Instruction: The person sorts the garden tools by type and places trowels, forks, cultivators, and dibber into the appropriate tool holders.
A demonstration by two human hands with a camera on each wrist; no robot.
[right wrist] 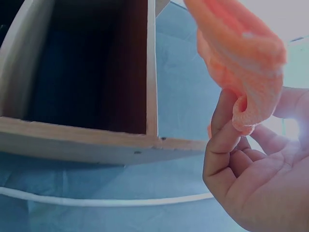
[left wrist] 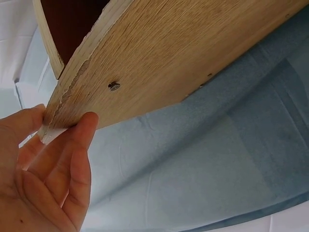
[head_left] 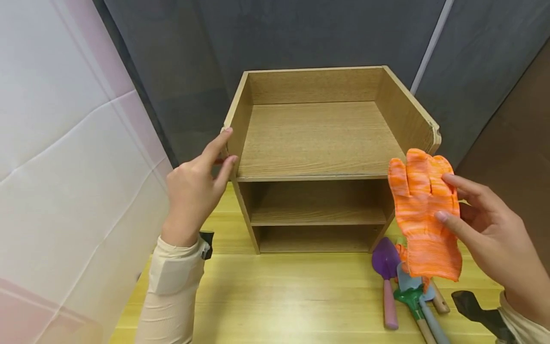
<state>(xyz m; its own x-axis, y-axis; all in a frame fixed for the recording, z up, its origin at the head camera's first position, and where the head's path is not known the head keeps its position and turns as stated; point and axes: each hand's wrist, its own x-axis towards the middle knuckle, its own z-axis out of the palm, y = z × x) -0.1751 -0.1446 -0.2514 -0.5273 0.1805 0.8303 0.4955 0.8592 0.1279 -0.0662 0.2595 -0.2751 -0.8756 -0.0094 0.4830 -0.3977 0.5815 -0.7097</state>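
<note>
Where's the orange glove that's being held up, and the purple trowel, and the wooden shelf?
Orange glove (head_left: 425, 208): head view, on the middle, below its fingers.
Purple trowel (head_left: 388, 290): head view, on its pink handle, near the blade.
Wooden shelf (head_left: 318, 138): head view, on its bare top board.

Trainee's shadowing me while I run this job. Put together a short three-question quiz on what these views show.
1. Open question: What does the right hand hold?
2. True or false: The left hand grips the back panel of the wooden shelf unit.
3. Fill in the blank: On the table, the trowel with the purple blade has a ____ handle.

Key
1. An orange glove, pinched near its side edge.
2. False; it pinches the front end of the left side panel.
3. Pink.
</note>
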